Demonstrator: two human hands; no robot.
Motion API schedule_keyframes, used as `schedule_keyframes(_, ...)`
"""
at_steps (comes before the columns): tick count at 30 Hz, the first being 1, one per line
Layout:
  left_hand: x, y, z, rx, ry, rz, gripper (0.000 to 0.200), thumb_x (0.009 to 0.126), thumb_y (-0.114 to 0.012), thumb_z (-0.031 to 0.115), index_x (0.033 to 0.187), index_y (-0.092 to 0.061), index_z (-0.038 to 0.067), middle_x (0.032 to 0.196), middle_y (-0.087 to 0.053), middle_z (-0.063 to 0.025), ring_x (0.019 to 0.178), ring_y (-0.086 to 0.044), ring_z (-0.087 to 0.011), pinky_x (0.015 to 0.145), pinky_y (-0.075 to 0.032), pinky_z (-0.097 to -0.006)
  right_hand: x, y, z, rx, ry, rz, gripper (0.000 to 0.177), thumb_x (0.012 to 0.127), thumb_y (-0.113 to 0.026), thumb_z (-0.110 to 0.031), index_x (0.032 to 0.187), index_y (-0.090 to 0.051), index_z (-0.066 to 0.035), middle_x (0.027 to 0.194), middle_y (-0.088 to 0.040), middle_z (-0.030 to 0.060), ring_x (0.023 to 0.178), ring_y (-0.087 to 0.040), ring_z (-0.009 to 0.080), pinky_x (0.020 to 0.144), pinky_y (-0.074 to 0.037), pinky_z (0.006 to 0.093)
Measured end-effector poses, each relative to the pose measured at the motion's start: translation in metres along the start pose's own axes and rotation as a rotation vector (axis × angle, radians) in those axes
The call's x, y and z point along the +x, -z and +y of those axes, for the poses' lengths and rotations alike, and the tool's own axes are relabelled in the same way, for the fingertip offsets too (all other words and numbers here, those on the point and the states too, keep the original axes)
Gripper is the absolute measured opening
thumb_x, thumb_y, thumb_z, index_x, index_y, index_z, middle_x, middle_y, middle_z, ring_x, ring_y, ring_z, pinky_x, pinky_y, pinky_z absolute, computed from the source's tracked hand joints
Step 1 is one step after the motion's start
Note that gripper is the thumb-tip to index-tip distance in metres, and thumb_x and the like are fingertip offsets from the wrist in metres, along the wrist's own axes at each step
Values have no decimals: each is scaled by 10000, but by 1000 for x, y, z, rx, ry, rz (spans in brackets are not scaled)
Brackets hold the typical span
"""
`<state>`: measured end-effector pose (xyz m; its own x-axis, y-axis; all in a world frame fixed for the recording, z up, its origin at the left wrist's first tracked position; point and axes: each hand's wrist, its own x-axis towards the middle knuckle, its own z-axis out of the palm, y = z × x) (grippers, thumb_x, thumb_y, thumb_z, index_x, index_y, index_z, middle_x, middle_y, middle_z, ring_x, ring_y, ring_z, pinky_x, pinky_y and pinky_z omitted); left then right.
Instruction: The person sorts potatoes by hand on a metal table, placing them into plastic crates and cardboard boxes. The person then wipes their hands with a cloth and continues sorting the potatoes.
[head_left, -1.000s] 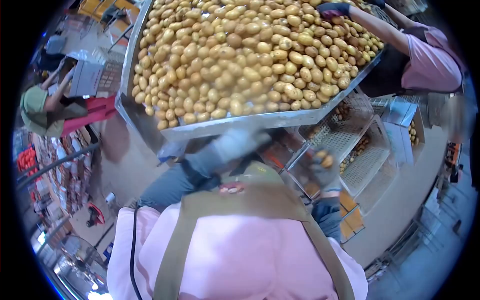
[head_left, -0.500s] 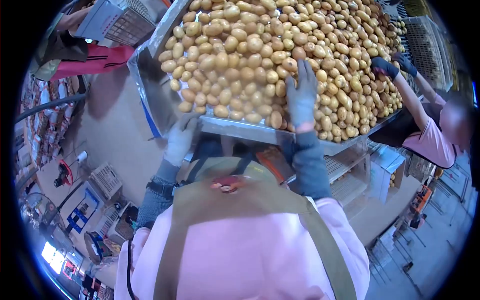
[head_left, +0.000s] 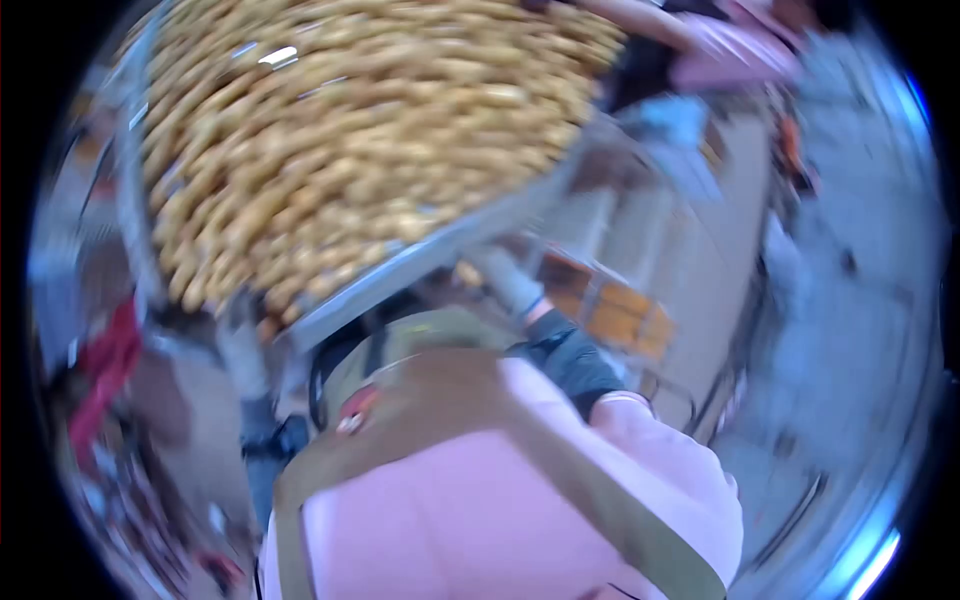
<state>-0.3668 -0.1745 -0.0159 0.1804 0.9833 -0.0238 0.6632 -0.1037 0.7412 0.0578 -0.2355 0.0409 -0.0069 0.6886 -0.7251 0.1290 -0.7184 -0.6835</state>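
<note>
Heaped yellow-brown potatoes fill a wide metal-edged sorting table, all smeared by motion. My gloved left hand is at the table's near left corner, its fingertips overlapping the lowest potatoes; blur hides how its fingers are bent. Below the front edge of the table is my gloved right hand, reaching inward. A small yellowish, potato-like thing shows right at its fingertips, and I cannot tell whether the hand grips it.
An orange-yellow crate stands under the table, right of my right hand. Across the far right side, a co-worker in a pink top reaches an arm over the potatoes. A light blue box is below that person.
The view has swung to the right and blurred. My right hand has left the top of the potatoes and gone below the front edge. My left hand has moved from the rim onto the corner potatoes.
</note>
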Motion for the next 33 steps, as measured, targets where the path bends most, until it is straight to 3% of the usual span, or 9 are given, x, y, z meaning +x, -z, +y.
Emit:
schedule_keyframes(2, 8, -12, -10, -517, 465, 86, 399, 1058, -507, 218, 1334, -583, -60, 1235, -661, -152, 1095, -631, -212, 982, -483, -332, -35, 43, 95, 408, -233, 320, 367, 1003, -555, -427, 1078, -655, -81, 818, -681, 49, 569, -581, 165, 566, -499, 263)
schedule_keyframes(9, 10, -20, -32, -488, 463, 60, 436, 1064, -530, 316, 1373, -586, 14, 1220, -680, -152, 1067, -666, -206, 909, -543, -336, -189, 206, 354, 1222, 49, 1156, 387, 967, -626, -420, 1156, -642, -82, 1069, -689, 93, 827, -671, 245, 749, -566, 380)
schedule_keyframes(13, 3, -12, -28, -442, 496, 76, 440, 1049, -561, 322, 1362, -591, 14, 1231, -677, -122, 1065, -661, -201, 898, -547, -320, -280, 291, 342, -641, -825, 1210, 417, 970, -610, -359, 1277, -563, -80, 1229, -641, 115, 1036, -642, 259, 891, -562, 401)
schedule_keyframes(16, -15, -26, -7, 113, 57, 578, 437, 1028, -534, 455, 1114, -689, 56, 794, -557, -36, 625, -518, -165, 537, -440, -318, -236, 307, 318, 54, -265, 1529, 419, 1001, -562, -263, 1367, -497, -69, 1265, -614, 118, 1060, -622, 250, 916, -548, 401)
schedule_keyframes(19, -56, -25, -40, 404, 278, 592, 307, 1049, -462, 302, 1184, -635, 87, 612, -488, 0, 433, -432, -122, 403, -394, -328, -100, 244, 229, 462, 249, 1316, 447, 1031, -513, -166, 1457, -430, -57, 1302, -587, 121, 1084, -601, 242, 941, -534, 401)
schedule_keyframes(21, -65, -25, -43, 606, 79, 528, 395, 1042, -482, 208, 1416, -488, 79, 1052, -639, -141, 914, -659, -226, 747, -564, -375, -12, 140, 125, -32, 425, 997, 344, 1006, -553, -168, 1322, -582, -35, 1181, -629, 81, 996, -608, 187, 898, -506, 337)
schedule_keyframes(23, -69, -30, -66, -632, 779, 671, 435, 1028, -528, 242, 1433, -469, 94, 1361, -539, -133, 1212, -559, -235, 973, -507, -377, 34, 10, 30, -587, 803, 578, 364, 1013, -506, -82, 1374, -538, -45, 1294, -583, 118, 1071, -582, 224, 927, -510, 350)
schedule_keyframes(27, -32, -25, -13, -1205, 819, 855, 477, 1035, -533, 279, 1468, -432, 107, 1385, -514, -104, 1302, -518, -238, 1003, -494, -376, 103, -176, -62, -688, 1037, -198, 375, 995, -582, -215, 1326, -578, -41, 1305, -607, 180, 1215, -566, 351, 1049, -430, 407)
schedule_keyframes(33, 0, -12, -49, -1381, 741, 686, 568, 1058, -399, 412, 1560, -332, 153, 1588, -360, -36, 1441, -357, -256, 1163, -312, -429, 183, -264, -116, -1475, 1496, 89, 428, 855, -596, -193, 1283, -601, -197, 1335, -542, 18, 1289, -456, 255, 1086, -348, 474)
